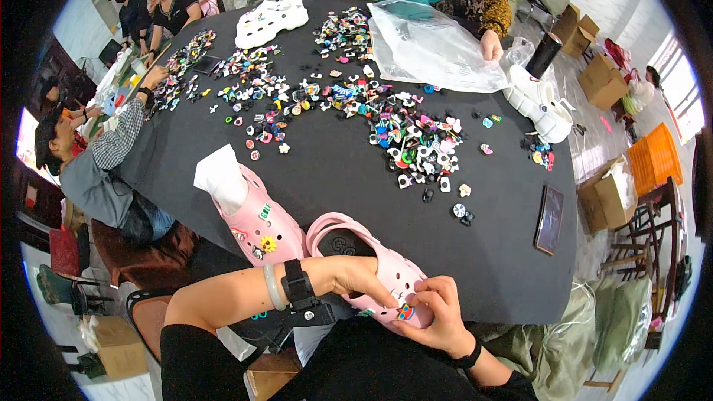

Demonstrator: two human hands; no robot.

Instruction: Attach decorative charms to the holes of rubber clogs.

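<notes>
pink clog (386, 271) | black table (342, 178) | white clogs (271, 18) | charms (412, 137) (many colours)

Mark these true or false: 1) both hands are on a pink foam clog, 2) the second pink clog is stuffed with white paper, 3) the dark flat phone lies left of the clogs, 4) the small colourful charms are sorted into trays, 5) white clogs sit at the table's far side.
1) True: the left hand and right hand both hold the pink foam clog at the near table edge.
2) True: the second pink clog has white paper in it.
3) False: the dark flat phone lies to the right.
4) False: the small colourful charms lie loose on the black round table.
5) True: white clogs sit there.
</notes>
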